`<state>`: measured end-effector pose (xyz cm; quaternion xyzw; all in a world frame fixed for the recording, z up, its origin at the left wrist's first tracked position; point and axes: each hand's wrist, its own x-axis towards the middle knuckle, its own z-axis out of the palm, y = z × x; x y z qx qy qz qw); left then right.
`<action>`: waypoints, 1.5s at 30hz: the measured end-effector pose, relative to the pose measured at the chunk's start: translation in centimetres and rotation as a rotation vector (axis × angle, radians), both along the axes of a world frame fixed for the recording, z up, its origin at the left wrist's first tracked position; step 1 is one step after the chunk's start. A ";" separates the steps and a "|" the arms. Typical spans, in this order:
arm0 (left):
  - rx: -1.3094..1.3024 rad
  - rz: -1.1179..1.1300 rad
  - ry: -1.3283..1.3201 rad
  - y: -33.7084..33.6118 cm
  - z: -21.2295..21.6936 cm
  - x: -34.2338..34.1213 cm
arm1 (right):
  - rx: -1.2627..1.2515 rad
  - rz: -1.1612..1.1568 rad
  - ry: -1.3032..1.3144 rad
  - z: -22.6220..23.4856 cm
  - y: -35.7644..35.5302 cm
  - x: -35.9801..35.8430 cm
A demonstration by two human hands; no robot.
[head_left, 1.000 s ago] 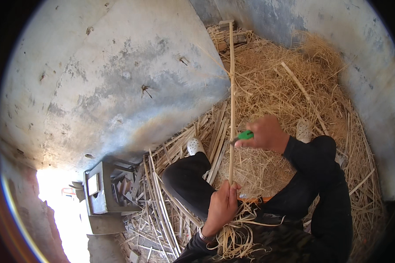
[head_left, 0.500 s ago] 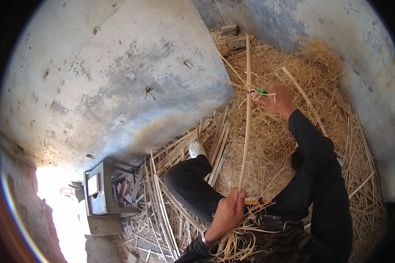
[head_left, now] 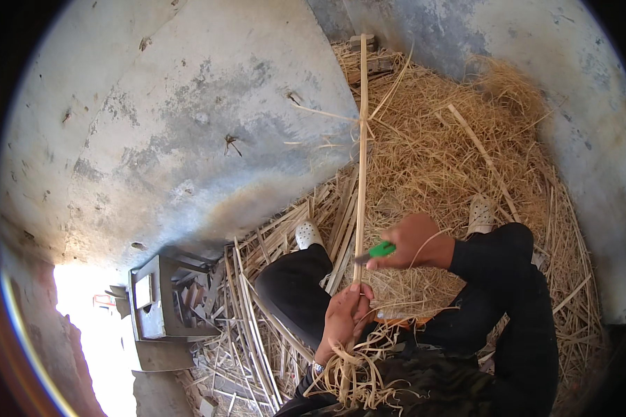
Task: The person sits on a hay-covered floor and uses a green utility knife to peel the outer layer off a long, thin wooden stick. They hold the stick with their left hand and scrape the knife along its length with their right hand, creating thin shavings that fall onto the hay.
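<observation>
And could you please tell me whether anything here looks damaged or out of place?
The wall on the left looks damaged: blotched and patchy. Curled shavings lie untidily over the lap by the left hand, and loose slivers stick out from the pale strip near its far end.

No lettering, label, number or sign can be read on anything in this view.

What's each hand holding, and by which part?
Left hand: the long pale strip, gripped toward its near end. Right hand: a knife, by its green handle, blade pointing toward the strip.
</observation>
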<state>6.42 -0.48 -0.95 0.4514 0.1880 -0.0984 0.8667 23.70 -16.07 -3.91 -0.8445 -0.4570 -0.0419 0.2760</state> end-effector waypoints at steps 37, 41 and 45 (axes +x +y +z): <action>0.821 -0.257 -0.062 -1.3 2.3 -1.7 | 0.034 -0.178 -0.136 0.3 0.0 2.7; 0.930 -0.224 -0.061 -1.2 2.9 -1.2 | 0.089 0.018 -0.195 -1.0 0.8 -1.2; 1.063 -0.288 -0.118 -1.8 3.6 -1.8 | 0.007 -0.161 -0.034 -0.4 0.4 2.4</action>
